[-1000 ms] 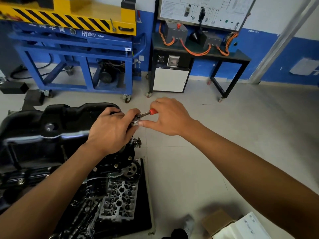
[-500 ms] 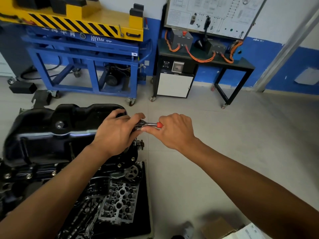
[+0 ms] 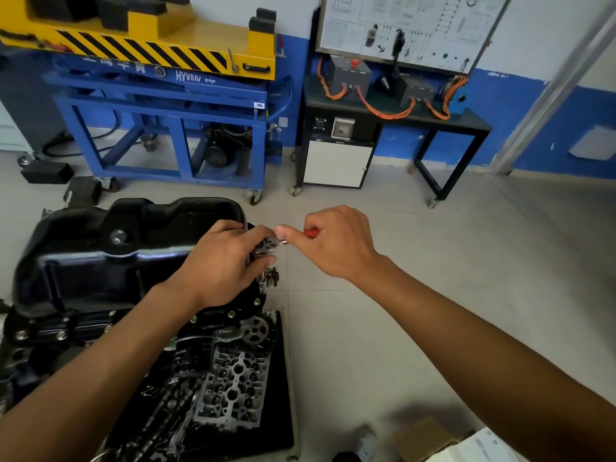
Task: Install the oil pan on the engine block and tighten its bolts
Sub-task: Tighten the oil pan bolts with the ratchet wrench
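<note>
Bolt-tightening step, right end of oil pan [image 3: 126, 248]: left hand [image 3: 223, 261] pinches ratchet [image 3: 271, 244] at its head, right hand [image 3: 333, 241] grips the red handle; next move probably needs a handle swing with the socket kept seated.

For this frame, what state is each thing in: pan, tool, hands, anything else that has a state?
Oil pan: seated on the engine block.
Ratchet: at the pan's right end, held by both hands.
Left hand: curled round the ratchet's head.
Right hand: grips the red handle.
Cylinder head: lying on the mat, untouched.
Cabinet door: shut.
</note>
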`<state>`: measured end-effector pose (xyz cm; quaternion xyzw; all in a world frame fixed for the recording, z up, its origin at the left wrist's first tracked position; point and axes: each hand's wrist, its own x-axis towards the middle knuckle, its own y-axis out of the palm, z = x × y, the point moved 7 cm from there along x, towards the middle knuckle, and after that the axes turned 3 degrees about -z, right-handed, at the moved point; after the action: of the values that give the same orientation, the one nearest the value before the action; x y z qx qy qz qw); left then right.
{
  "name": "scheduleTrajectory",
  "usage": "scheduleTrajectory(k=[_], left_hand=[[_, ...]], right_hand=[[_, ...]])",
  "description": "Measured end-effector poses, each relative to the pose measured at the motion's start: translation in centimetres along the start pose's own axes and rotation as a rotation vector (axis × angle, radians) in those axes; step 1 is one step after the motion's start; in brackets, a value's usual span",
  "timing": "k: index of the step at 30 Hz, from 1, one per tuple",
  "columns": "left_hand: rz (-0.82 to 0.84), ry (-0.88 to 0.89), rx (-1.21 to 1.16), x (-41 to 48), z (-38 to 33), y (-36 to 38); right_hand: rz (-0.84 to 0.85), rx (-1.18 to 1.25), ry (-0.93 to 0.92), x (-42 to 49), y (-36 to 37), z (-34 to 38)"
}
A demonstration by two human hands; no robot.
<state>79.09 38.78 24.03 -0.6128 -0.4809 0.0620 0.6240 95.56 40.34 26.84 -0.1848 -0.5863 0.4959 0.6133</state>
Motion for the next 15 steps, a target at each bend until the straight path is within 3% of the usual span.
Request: scheduleTrajectory(k=[15], left_hand=[[0.02,0.011,-0.059,-1.4,-0.8,-1.1]], right_hand=[[0.013,0.042,0.102,-1.8,-0.1,1.0]])
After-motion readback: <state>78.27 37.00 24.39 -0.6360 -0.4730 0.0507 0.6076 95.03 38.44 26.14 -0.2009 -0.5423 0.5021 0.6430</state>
